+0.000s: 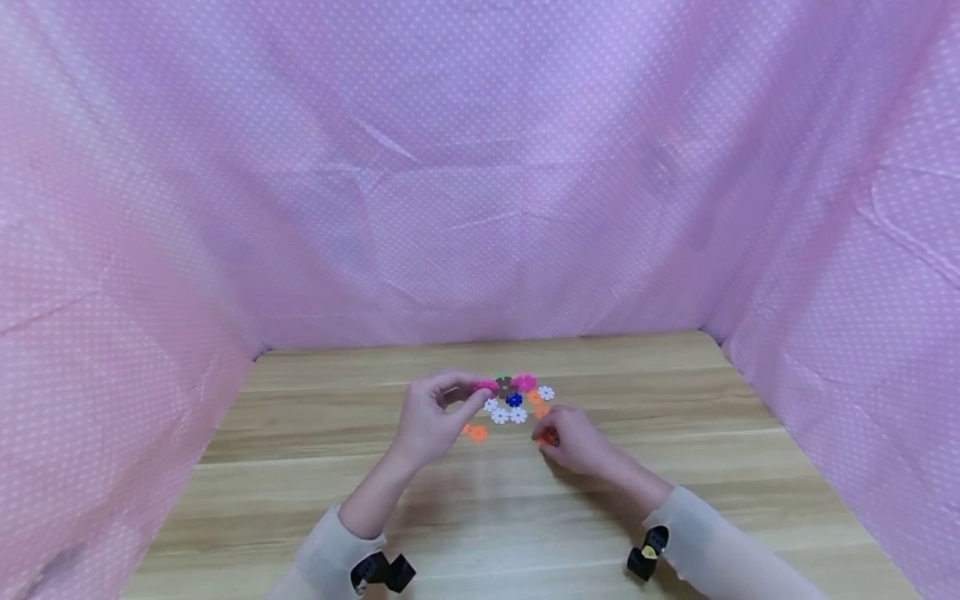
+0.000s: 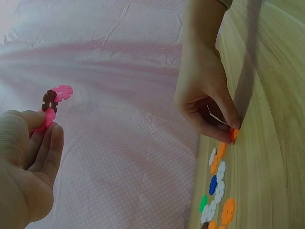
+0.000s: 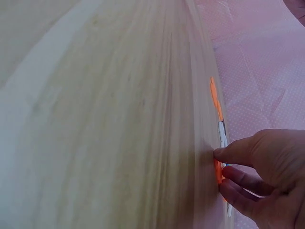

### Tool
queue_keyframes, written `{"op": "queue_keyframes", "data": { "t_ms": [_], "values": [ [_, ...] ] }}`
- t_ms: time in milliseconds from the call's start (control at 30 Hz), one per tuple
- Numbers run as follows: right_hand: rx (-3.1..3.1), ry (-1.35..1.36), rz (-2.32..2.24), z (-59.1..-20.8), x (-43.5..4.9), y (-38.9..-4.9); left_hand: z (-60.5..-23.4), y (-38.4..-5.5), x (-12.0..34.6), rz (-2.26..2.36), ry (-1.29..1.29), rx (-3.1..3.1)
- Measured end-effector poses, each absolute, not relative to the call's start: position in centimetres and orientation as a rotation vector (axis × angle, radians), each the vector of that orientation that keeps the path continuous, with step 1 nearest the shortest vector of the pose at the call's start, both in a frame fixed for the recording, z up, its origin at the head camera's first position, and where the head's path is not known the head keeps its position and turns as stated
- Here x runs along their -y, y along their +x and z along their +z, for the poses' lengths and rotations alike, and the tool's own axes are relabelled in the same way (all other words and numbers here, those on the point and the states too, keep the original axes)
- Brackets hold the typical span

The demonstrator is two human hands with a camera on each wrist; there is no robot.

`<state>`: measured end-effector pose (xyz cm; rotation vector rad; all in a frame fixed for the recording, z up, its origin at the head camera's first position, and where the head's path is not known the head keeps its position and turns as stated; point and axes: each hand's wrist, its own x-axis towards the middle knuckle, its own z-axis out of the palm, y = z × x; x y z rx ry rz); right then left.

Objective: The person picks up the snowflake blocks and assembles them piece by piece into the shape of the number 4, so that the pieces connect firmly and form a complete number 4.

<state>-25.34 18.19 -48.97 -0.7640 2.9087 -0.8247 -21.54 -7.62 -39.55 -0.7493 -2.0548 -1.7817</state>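
My left hand (image 1: 433, 417) holds up a chain of joined plastic snowflake discs, pinching its near pink disc (image 2: 49, 116) between thumb and fingers. A brown disc (image 2: 49, 101) sits in the middle of that chain, and another pink disc (image 2: 63, 92) forms its far end. Down at the tabletop, my right hand (image 1: 576, 442) pinches an orange snowflake disc (image 2: 234, 135) between thumb and fingertips. The fingers partly cover this orange disc in the right wrist view.
Between the hands lie white discs (image 1: 499, 415), a blue disc (image 1: 513, 400) and more orange discs (image 1: 477, 433). A green disc (image 2: 203, 203) shows in the left wrist view. The wooden table (image 1: 300, 492) is enclosed by pink dotted cloth (image 1: 480, 208).
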Motion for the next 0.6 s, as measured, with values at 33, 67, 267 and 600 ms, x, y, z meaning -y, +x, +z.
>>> {"op": "queue_keyframes", "data": {
  "t_ms": [33, 67, 267, 600],
  "values": [
    [-2.906, -0.76, -0.837, -49.0, -18.1, -25.4, -39.5, -21.5, 7.7, -1.785, -0.748, 2.055],
    [-2.902, -0.752, -0.85, -49.0, -18.1, -25.4, -39.5, -21.6, 7.7, -1.789, -0.748, 2.056],
    [-2.87, -0.746, -0.927, -49.0, -18.5, -26.0, -39.4, -21.4, 7.9, -1.777, -0.75, 2.069],
    [-2.812, -0.816, -0.955, -48.3, -18.9, -26.7, -39.7, -21.1, 8.7, -1.784, -0.688, 2.102]
  ]
}}
